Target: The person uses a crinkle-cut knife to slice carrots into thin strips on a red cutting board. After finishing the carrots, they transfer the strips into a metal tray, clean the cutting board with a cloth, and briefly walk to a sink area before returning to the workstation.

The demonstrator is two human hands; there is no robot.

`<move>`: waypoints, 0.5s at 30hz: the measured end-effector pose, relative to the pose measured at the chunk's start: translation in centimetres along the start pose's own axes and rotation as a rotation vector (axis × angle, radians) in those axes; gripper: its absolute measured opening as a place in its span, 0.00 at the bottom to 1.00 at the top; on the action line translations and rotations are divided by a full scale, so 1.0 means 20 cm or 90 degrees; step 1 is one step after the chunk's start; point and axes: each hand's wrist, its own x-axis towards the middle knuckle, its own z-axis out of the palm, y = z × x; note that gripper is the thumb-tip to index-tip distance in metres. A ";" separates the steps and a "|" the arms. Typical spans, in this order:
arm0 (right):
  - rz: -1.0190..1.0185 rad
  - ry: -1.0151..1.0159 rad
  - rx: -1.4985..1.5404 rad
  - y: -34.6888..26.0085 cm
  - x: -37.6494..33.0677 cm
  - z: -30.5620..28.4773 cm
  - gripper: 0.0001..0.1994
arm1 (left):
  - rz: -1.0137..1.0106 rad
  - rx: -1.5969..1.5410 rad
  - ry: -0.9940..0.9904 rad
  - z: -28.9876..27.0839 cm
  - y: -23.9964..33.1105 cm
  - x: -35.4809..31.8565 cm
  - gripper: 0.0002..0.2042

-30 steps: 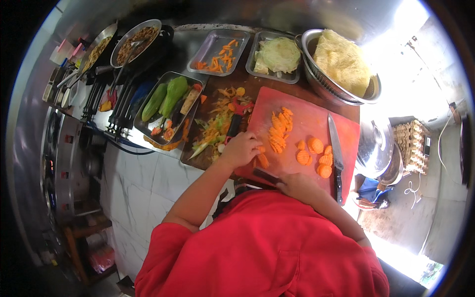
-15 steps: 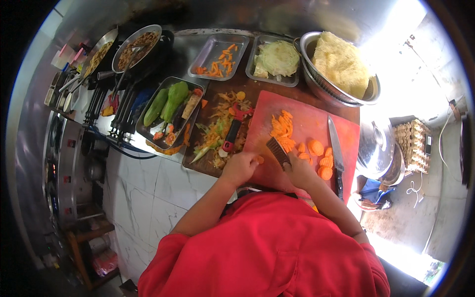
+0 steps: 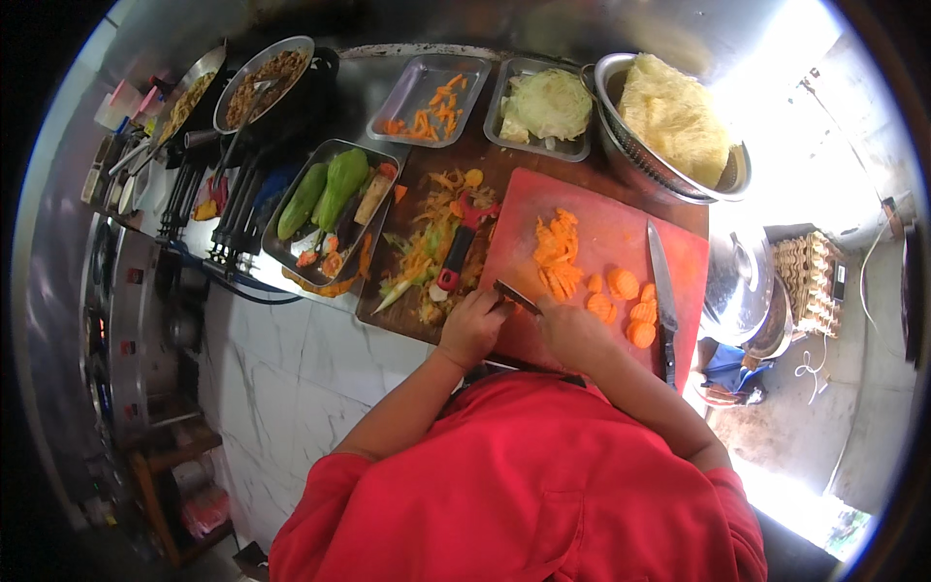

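Observation:
My right hand grips a crinkle cutter with a dark corrugated blade, now seen nearly edge-on. At the left edge of the red cutting board, my left hand is closed with its fingertips at the blade. The carrot slice in those fingers is mostly hidden now. Cut carrot sticks lie in a heap beyond my right hand. Wavy-edged carrot slices lie to its right. A knife with a black handle rests along the board's right side.
A peeler lies among vegetable peelings on the wooden board. Trays hold green vegetables, carrot sticks and cabbage. Noodles fill a metal colander. Pans of food stand at the far left; egg trays at right.
The crinkle cutter has moved left from beside the carrot sticks to my left fingertips and turned edge-on. My right hand has shifted left with it.

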 end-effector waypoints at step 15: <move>-0.043 -0.034 -0.058 0.02 0.12 0.07 0.10 | 0.027 -0.038 -0.035 0.00 -0.04 -0.01 0.13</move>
